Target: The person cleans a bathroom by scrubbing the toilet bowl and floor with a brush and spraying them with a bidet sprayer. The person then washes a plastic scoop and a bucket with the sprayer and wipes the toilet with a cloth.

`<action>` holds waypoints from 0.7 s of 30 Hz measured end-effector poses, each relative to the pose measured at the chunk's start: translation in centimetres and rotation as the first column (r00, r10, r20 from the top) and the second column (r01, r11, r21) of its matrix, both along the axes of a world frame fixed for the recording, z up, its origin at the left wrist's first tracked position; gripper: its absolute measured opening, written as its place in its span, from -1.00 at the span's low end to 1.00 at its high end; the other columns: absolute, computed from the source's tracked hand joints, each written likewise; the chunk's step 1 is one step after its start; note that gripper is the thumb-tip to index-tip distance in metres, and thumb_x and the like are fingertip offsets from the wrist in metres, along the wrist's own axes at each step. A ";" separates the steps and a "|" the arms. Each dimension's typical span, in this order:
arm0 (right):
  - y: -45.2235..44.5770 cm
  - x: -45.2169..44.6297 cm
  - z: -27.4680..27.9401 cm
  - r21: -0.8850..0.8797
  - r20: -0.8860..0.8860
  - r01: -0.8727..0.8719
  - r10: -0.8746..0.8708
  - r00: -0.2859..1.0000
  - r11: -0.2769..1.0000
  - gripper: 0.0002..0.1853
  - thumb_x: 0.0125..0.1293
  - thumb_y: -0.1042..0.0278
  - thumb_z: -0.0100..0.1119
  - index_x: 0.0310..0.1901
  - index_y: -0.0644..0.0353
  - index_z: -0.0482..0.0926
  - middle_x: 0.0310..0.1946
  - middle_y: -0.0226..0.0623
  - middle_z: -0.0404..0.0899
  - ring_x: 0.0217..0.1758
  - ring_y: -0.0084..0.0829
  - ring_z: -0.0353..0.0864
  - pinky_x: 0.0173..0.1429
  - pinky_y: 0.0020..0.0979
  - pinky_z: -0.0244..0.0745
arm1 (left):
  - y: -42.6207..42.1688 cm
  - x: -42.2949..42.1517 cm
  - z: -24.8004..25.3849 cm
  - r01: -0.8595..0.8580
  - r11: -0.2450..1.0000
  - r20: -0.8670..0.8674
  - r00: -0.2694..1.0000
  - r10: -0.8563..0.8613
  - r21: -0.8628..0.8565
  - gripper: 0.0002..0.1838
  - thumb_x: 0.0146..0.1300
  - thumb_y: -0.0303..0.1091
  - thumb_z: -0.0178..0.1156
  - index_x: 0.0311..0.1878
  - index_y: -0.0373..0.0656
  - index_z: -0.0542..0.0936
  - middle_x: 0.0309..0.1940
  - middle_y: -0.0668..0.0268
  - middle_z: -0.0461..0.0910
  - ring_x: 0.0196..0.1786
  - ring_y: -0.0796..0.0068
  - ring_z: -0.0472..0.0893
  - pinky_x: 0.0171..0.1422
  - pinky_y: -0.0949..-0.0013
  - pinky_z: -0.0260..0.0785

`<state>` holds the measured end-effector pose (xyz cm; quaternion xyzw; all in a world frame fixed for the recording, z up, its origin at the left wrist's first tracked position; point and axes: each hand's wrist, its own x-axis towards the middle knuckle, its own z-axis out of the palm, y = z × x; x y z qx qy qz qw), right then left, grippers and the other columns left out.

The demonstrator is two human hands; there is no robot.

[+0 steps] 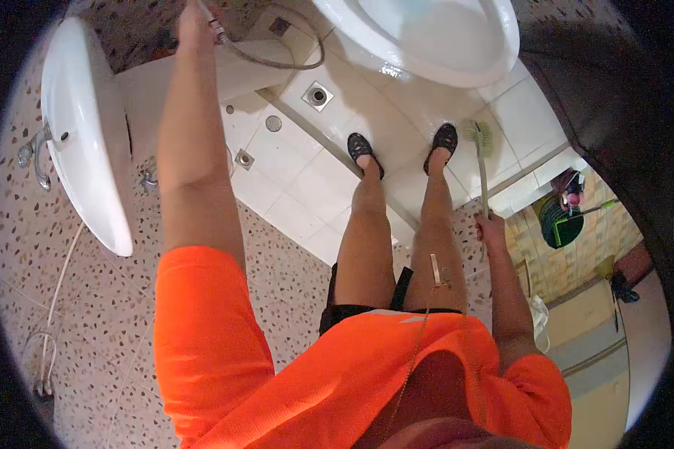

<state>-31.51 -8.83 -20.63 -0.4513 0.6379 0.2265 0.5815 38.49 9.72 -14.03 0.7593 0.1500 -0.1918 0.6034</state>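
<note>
My left hand (195, 31) reaches to the top edge of the head view, closed around the end of a flexible metal shower hose (292, 66). Part of this hand, and whatever the hose leads to there, lies beyond the edge. The hose loops rightward and back up. In my right hand (490, 230), low at my side, is the pale handle of a long-handled scrub brush (482, 165). Its greenish bristles rest on the tiled floor beside my right shoe (442, 142). A white toilet bowl (457, 71) stands in front of my feet.
A white washbasin (90, 142) with a metal tap (34, 155) juts from the left wall. Floor drains (317, 96) are set in the wet white tiles. A raised sill (535, 176) lies at right, with a dark green bucket (562, 222) beyond it.
</note>
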 end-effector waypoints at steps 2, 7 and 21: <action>-1.4 -0.6 -0.3 0.024 -0.019 0.018 -0.017 1.000 1.000 -0.85 0.06 0.33 0.15 -0.41 0.22 0.45 -0.70 -0.38 0.41 -0.78 -0.57 0.34 -0.74 -0.51 0.24 | 1.7 2.2 -0.8 0.046 0.998 -0.035 0.998 -0.047 -0.034 -0.60 0.19 0.01 0.01 -0.52 -0.15 0.45 -0.68 0.33 0.42 -0.64 0.40 0.42 -0.58 0.33 0.26; -2.8 -1.8 0.0 0.010 -0.063 0.028 -0.027 0.998 1.000 -0.84 0.08 0.29 0.16 -0.41 0.20 0.47 -0.70 -0.38 0.42 -0.78 -0.55 0.33 -0.73 -0.49 0.24 | 0.3 1.1 0.3 0.150 0.987 0.120 0.983 -0.142 -0.057 -0.62 0.29 -0.03 -0.16 -0.33 -0.17 0.43 -0.58 0.22 0.45 -0.51 0.26 0.47 -0.44 0.13 0.37; -4.0 -4.2 -1.1 0.032 -0.029 0.014 -0.013 0.999 0.999 -0.81 0.01 0.34 0.18 -0.35 0.23 0.49 -0.72 -0.40 0.38 -0.78 -0.59 0.29 -0.74 -0.50 0.27 | -1.2 -1.8 2.0 0.235 0.953 -0.029 0.969 -0.245 -0.193 -0.61 0.30 -0.01 -0.19 -0.31 -0.17 0.40 -0.58 0.26 0.42 -0.62 0.43 0.36 -0.61 0.32 0.23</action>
